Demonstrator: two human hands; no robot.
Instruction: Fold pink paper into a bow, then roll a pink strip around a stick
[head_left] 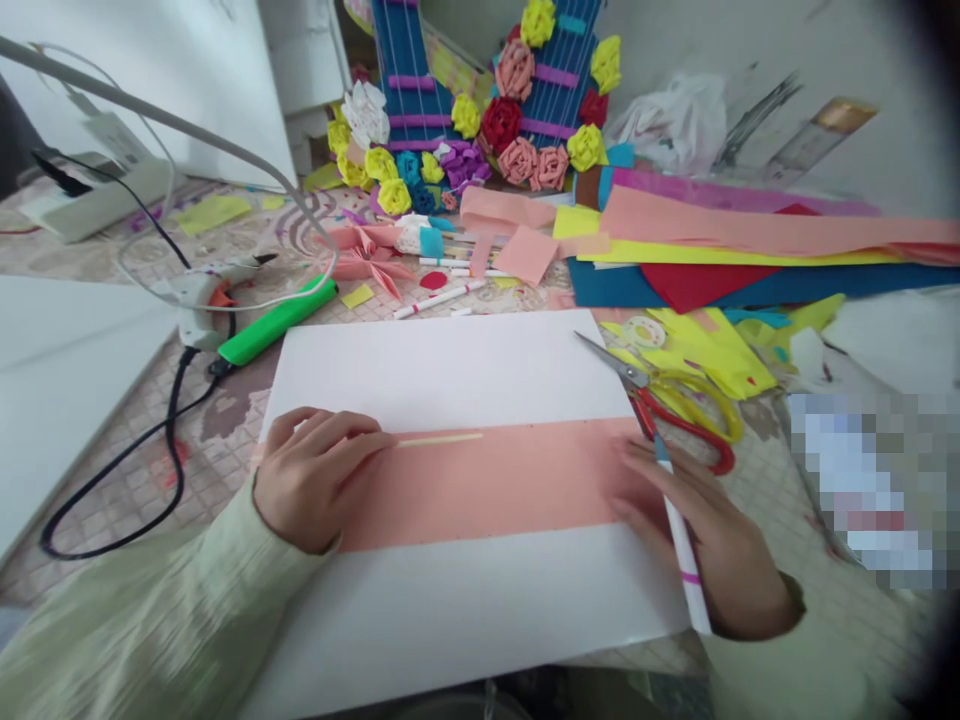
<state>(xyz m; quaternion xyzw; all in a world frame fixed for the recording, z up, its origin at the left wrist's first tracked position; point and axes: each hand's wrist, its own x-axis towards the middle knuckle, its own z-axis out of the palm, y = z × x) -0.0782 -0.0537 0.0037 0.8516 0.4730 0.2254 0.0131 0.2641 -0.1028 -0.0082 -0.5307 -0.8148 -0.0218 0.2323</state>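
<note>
A band of salmon-pink paper (487, 490) lies across a white board (450, 370) in front of me. My left hand (319, 475) is closed at the paper's left part, its fingertips pinching one end of a thin pale stick (441, 439) that lies along the paper's upper edge. Over the right end of the paper is my right hand (705, 540), slightly blurred, fingertips at the paper. A white marker (684, 560) with a blue tip end and a pink ring is held tilted between its fingers. Scissors (637, 378) with red and yellow handles lie just beyond that hand.
A glue gun (206, 305) with a black cable and a bright green stick (277, 325) lie at left. Behind stand blue panels with paper roses (501, 122). Coloured paper strips (750, 230) are stacked at back right. A power strip (90, 195) sits far left.
</note>
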